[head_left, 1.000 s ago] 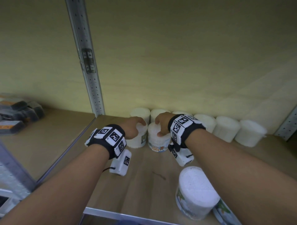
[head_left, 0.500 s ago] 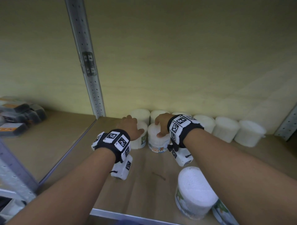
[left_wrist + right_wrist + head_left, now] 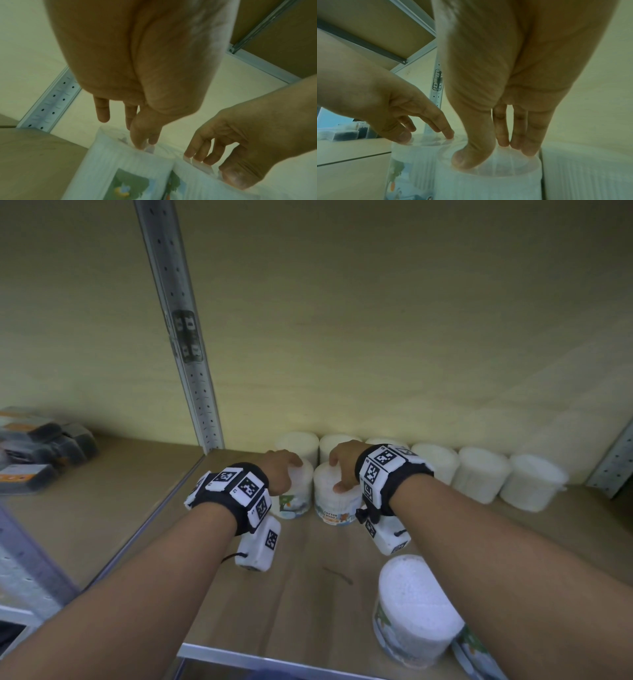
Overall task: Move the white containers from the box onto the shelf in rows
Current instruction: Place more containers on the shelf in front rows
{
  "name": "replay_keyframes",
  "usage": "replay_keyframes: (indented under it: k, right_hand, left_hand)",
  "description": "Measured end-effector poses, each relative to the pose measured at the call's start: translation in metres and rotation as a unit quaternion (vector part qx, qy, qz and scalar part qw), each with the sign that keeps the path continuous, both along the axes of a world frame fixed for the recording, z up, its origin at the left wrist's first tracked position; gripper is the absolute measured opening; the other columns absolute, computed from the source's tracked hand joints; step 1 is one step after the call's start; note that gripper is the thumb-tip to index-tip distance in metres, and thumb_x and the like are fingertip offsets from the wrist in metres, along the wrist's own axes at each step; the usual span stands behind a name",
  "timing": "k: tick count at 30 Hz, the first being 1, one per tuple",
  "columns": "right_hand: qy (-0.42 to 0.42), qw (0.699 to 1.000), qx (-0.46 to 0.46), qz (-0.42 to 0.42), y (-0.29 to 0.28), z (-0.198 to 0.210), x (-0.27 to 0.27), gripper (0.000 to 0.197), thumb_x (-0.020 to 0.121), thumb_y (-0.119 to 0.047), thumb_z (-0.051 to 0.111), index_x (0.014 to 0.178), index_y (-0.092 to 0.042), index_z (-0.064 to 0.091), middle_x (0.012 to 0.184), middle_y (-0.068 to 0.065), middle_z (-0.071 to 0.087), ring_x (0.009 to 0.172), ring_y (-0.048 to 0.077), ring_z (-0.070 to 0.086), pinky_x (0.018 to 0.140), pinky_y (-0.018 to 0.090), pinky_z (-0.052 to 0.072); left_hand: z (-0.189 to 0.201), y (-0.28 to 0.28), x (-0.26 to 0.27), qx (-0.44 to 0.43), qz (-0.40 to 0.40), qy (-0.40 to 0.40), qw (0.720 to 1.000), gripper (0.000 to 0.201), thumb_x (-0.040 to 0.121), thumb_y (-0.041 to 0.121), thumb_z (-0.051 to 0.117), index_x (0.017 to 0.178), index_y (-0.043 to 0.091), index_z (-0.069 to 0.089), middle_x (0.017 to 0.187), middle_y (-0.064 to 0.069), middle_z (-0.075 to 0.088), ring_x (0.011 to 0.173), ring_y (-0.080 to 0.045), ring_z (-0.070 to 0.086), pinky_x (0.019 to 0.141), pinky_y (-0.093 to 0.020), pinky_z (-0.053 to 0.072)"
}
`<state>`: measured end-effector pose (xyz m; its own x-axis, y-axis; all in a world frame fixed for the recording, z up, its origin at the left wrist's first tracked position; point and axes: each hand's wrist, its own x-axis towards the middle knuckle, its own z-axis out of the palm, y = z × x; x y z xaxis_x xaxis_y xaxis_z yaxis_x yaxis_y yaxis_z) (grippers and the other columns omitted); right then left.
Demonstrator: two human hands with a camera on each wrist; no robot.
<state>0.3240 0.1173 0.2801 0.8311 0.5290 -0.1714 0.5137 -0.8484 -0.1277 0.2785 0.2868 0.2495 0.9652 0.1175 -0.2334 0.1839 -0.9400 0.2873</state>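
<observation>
Two white containers stand side by side in front of the back row on the wooden shelf (image 3: 308, 594). My left hand (image 3: 282, 470) lies over the left container (image 3: 296, 494), with its thumb and a fingertip touching the lid and the other fingers hanging free. My right hand (image 3: 342, 470) grips the right container (image 3: 334, 498) from above, thumb on the near rim of the lid and fingers on the far rim. In the right wrist view both lids show under the fingertips (image 3: 529, 150). The box is out of view.
A back row of white containers (image 3: 483, 474) lines the wall. Another container (image 3: 414, 607) stands near the front edge, with one more (image 3: 476, 655) cut off beside it. A metal upright (image 3: 178, 337) divides the shelf; dark packs (image 3: 37, 450) lie on its left side.
My left wrist dipped back a little and came forward again. Both hands stay on the same two containers, which have hardly shifted.
</observation>
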Motion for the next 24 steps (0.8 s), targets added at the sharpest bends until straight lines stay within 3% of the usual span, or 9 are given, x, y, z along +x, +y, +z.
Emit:
replay_keyframes:
  k: [3, 7, 10, 13, 20, 24]
  right_hand:
    - [-0.002, 1.0, -0.003, 0.003, 0.0, 0.0, -0.001, 0.06, 0.078, -0.027, 0.076, 0.132, -0.012, 0.054, 0.134, 0.011, 0.055, 0.123, 0.028, 0.054, 0.1, 0.036, 0.046]
    - [-0.004, 1.0, -0.006, 0.007, -0.001, 0.0, -0.002, 0.059, 0.079, -0.028, 0.075, 0.132, -0.012, 0.054, 0.133, 0.01, 0.055, 0.123, 0.028, 0.055, 0.099, 0.035, 0.045]
    - [-0.003, 1.0, -0.003, 0.009, -0.001, -0.001, -0.001, 0.059, 0.079, -0.027, 0.075, 0.132, -0.012, 0.054, 0.133, 0.011, 0.055, 0.122, 0.028, 0.055, 0.098, 0.035, 0.045]
    - [-0.003, 1.0, -0.003, 0.01, -0.002, -0.002, 0.0, 0.06, 0.079, -0.028, 0.076, 0.132, -0.012, 0.054, 0.135, 0.011, 0.055, 0.124, 0.028, 0.054, 0.099, 0.035, 0.045]
    - [0.004, 1.0, 0.003, 0.007, -0.001, -0.002, 0.002, 0.061, 0.08, -0.026, 0.075, 0.134, -0.011, 0.052, 0.137, 0.012, 0.053, 0.126, 0.029, 0.053, 0.101, 0.036, 0.044]
    - [0.006, 1.0, 0.001, 0.008, -0.001, -0.002, 0.002, 0.061, 0.08, -0.026, 0.075, 0.135, -0.011, 0.052, 0.137, 0.011, 0.053, 0.126, 0.028, 0.052, 0.1, 0.035, 0.044]
  left_hand:
    - [0.001, -0.003, 0.002, -0.005, 0.007, -0.018, 1.0, 0.056, 0.089, 0.002, 0.048, 0.141, 0.022, 0.039, 0.152, -0.006, 0.03, 0.137, -0.027, 0.035, 0.108, -0.036, 0.038]
    - [0.002, -0.014, 0.002, 0.033, 0.059, -0.109, 0.992, 0.044, 0.091, 0.024, 0.054, 0.134, 0.014, 0.046, 0.139, -0.012, 0.039, 0.128, -0.033, 0.038, 0.102, -0.038, 0.036]
    - [-0.003, -0.019, 0.001, 0.071, 0.065, -0.088, 0.991, 0.054, 0.091, 0.038, 0.054, 0.136, 0.01, 0.043, 0.138, -0.015, 0.039, 0.127, -0.033, 0.04, 0.102, -0.038, 0.036]
    - [-0.006, -0.019, 0.002, 0.091, 0.064, -0.077, 0.991, 0.056, 0.091, 0.043, 0.052, 0.136, 0.01, 0.044, 0.138, -0.015, 0.04, 0.126, -0.033, 0.041, 0.102, -0.038, 0.036]
    - [-0.002, -0.014, 0.001, 0.064, 0.041, -0.063, 0.995, 0.054, 0.092, 0.036, 0.055, 0.14, 0.014, 0.041, 0.143, -0.011, 0.038, 0.131, -0.029, 0.038, 0.105, -0.036, 0.035]
    - [0.0, -0.01, 0.003, 0.022, 0.014, -0.034, 0.999, 0.051, 0.092, 0.012, 0.054, 0.14, 0.017, 0.038, 0.149, -0.006, 0.033, 0.134, -0.026, 0.038, 0.105, -0.032, 0.036]
